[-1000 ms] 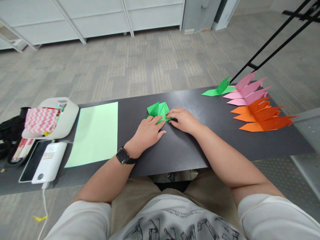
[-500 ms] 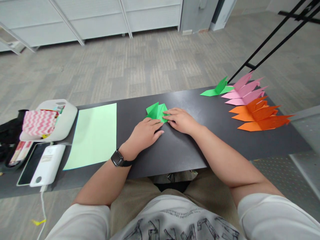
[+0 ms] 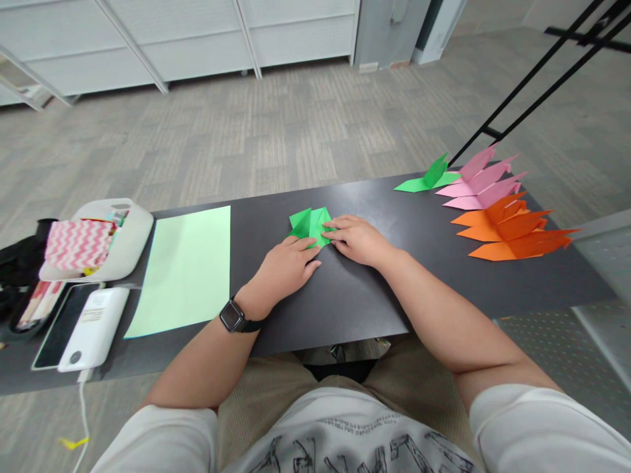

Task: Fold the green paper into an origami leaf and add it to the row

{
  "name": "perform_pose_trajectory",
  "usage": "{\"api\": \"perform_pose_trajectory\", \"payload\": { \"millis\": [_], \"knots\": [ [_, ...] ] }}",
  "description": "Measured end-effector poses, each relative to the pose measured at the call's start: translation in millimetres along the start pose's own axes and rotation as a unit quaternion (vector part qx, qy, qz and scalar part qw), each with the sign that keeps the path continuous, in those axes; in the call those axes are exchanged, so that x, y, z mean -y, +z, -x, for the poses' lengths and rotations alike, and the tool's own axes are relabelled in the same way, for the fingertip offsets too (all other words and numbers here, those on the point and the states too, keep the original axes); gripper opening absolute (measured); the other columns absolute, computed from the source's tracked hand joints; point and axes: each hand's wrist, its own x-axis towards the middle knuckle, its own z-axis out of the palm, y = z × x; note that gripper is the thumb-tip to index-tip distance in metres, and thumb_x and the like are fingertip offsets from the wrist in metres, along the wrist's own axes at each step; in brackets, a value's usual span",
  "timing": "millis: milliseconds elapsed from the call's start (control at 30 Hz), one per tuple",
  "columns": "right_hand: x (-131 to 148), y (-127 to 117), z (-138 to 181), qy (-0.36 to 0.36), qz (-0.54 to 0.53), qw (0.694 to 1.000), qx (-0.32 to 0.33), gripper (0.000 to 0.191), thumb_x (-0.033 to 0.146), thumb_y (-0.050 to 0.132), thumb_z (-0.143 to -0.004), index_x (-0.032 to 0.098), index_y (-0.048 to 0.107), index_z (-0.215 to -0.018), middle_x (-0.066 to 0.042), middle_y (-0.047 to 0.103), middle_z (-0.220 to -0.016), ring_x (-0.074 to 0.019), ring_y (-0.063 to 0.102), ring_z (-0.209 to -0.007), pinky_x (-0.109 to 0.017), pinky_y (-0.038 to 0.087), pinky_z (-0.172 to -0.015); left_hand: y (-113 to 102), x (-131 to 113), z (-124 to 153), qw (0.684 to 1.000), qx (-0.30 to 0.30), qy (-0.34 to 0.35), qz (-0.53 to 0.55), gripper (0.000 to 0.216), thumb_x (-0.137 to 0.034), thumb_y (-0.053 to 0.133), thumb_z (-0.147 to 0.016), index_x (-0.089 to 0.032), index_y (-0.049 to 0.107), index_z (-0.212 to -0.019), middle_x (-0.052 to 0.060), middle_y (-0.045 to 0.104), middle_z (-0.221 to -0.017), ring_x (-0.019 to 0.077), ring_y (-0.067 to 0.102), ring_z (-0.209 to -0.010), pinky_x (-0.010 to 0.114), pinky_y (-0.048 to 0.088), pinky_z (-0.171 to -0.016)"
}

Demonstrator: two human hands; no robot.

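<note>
Right hand (image 3: 357, 240) is slid farther onto the partly folded green paper (image 3: 317, 225); left hand (image 3: 288, 266) is eased back.
Mid-table (image 3: 340, 295), the paper's near edge is covered by the left's close-set fingers; a crease is seemingly being pressed by the right's bunched fingertips. Pinching cannot be confirmed.

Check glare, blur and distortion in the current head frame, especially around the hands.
Head view: pale glare on the table beyond the right hand; both hands' outlines readable, but fine creases in the green paper look soft; wide-angle stretch toward the edges, as at the right sleeve; print on the power bank illegible.
</note>
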Motion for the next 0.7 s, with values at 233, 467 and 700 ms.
{"api": "perform_pose_trajectory", "payload": {
  "millis": [233,467,700],
  "knots": [
    [-2.3,-4.7,3.3,-0.022,-0.006,1.000,-0.009,0.036,0.020,0.064,-0.099,0.030,0.084,-0.127,-0.006,0.072,-0.149,-0.0297,0.064,-0.135,-0.055,0.050,-0.119,-3.1,-0.7,0.5,1.000,-0.007,0.008,0.009,0.033,-0.037,0.056,-0.111,-0.019,0.081,-0.123,0.010,0.076,-0.135,0.0293,0.066,-0.124,0.045,0.054,-0.113],
    [-2.6,-10.3,3.5,-0.013,0.016,0.999,0.035,0.039,0.023,0.061,-0.102,0.024,0.080,-0.136,-0.009,0.073,-0.148,-0.0319,0.064,-0.136,-0.054,0.050,-0.119,-0.2,-1.8,-1.7,0.999,-0.029,0.016,0.014,0.031,-0.036,0.060,-0.109,-0.022,0.077,-0.131,0.010,0.076,-0.125,0.0279,0.067,-0.117,0.045,0.054,-0.107],
    [-8.6,-8.6,5.5,-0.001,0.045,0.998,0.042,0.040,0.027,0.061,-0.103,0.028,0.078,-0.139,-0.003,0.070,-0.153,-0.0331,0.060,-0.143,-0.056,0.048,-0.121,1.5,-3.9,0.5,1.000,-0.015,0.014,-0.017,0.034,-0.039,0.062,-0.108,-0.023,0.077,-0.135,0.010,0.074,-0.134,0.0300,0.065,-0.117,0.046,0.054,-0.101]
  ]
}}
